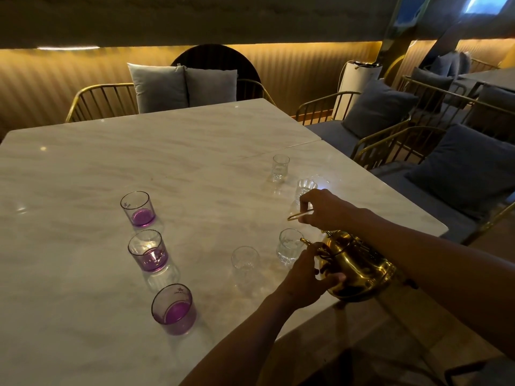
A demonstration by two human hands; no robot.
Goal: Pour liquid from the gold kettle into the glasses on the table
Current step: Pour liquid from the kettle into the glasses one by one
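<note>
The gold kettle (359, 271) hangs tilted near the table's right front edge, its spout beside a small clear glass (289, 246). My right hand (323, 208) grips the kettle's thin handle from above. My left hand (305, 280) presses against the kettle's body near the spout. Another clear glass (245, 260) stands left of the spout. Two more clear glasses (280, 167) (305, 188) stand farther back, one partly behind my right hand. Three purple-tinted glasses (138, 208) (148, 250) (173, 309) line up on the left.
The marble table (139, 162) is made of two joined tops with a seam at the back right. Gold wire chairs with grey cushions (184, 86) stand behind it, and blue-cushioned chairs (459, 168) line the right side.
</note>
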